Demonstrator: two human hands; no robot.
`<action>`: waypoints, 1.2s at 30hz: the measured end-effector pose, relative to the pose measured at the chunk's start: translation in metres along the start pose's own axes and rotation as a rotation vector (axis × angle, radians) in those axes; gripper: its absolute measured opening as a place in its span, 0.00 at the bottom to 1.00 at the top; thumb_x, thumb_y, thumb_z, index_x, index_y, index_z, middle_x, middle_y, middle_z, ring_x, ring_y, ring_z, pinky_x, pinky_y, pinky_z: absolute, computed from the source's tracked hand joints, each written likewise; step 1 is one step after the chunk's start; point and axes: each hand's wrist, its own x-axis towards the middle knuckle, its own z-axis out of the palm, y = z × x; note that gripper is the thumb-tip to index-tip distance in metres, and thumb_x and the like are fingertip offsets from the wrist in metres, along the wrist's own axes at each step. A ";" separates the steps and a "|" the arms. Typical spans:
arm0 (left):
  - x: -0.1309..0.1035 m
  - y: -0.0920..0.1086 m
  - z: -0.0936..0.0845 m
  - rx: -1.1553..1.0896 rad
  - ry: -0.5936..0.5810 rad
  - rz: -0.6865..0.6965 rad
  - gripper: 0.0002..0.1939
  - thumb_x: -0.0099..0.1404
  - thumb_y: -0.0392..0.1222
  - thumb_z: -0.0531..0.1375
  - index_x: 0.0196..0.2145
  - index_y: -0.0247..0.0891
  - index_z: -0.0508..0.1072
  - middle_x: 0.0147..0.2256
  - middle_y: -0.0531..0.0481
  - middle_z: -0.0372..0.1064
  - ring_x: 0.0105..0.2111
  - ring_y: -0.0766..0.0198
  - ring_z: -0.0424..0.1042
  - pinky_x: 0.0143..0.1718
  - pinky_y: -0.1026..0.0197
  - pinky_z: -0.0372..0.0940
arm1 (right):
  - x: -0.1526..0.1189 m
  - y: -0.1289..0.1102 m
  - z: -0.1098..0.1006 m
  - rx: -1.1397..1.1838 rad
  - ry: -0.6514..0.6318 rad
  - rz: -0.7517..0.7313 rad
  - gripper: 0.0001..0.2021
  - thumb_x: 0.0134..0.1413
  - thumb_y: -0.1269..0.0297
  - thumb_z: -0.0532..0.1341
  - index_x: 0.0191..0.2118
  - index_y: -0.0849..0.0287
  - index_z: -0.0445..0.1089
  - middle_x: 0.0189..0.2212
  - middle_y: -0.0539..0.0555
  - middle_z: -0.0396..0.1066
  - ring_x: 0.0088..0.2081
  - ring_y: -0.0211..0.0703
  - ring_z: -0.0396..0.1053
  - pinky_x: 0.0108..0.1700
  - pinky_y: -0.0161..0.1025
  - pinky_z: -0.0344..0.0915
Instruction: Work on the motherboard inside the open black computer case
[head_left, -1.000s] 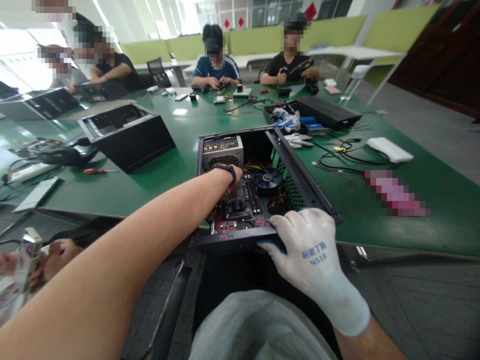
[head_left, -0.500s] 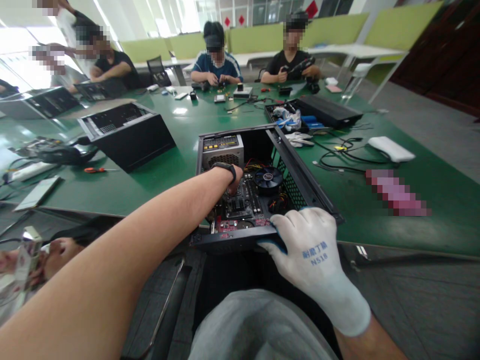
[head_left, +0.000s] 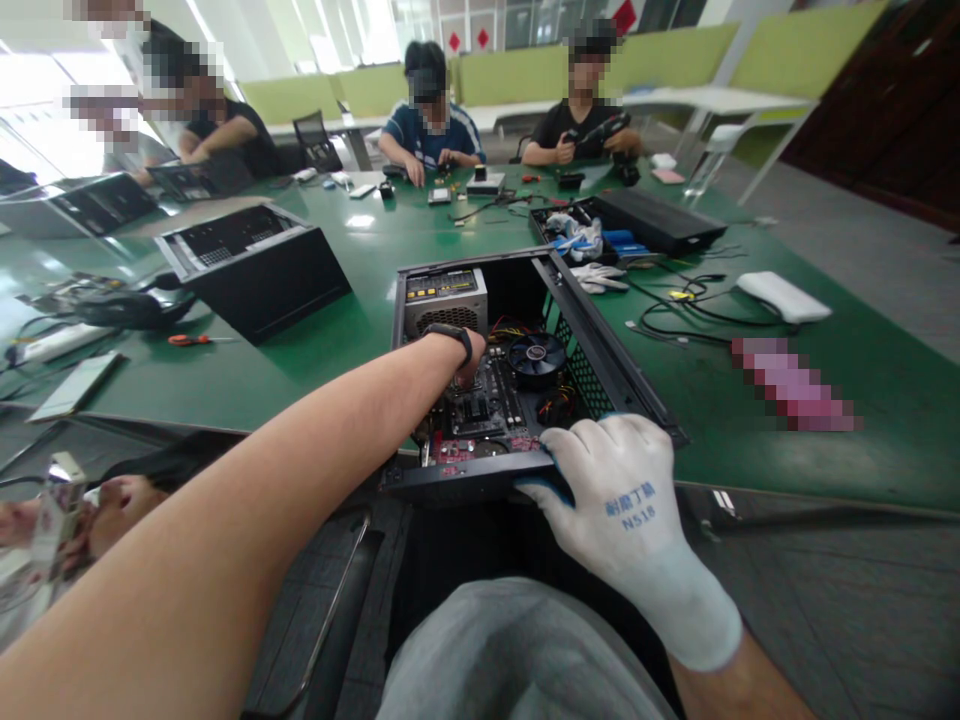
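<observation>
An open black computer case [head_left: 442, 475] lies in front of me at the table's near edge. My right hand [head_left: 619, 490], in a white glove, is closed over the case's near right edge, thumb on the outer side. Bare and with a dark wristband, my left hand [head_left: 472, 362] reaches down inside, over the motherboard [head_left: 480, 405]; its fingers are hidden behind the wrist. A silver power supply [head_left: 448, 295] sits beyond that wrist. To the right of it is a round black fan [head_left: 536, 355], with coloured wires nearby.
Another black case [head_left: 262, 290] stands tilted at left, near an orange-handled screwdriver [head_left: 191, 340]. Right of my case lie gloves [head_left: 598, 278], black cables [head_left: 675, 312], a white pouch [head_left: 782, 298] and a blurred pink item [head_left: 795, 385]. Several people sit around the green table [head_left: 840, 450].
Both my hands and the case stay practically where they were. Across the table, the person in the blue shirt has moved one hand down towards the tabletop, apart from the other.
</observation>
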 end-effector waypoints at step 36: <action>0.022 -0.006 0.011 0.088 -0.026 0.008 0.31 0.44 0.46 0.75 0.47 0.36 0.83 0.47 0.41 0.79 0.49 0.46 0.76 0.53 0.55 0.68 | -0.002 0.000 0.000 0.005 -0.003 0.005 0.18 0.56 0.47 0.65 0.42 0.56 0.72 0.32 0.53 0.69 0.37 0.51 0.62 0.44 0.48 0.48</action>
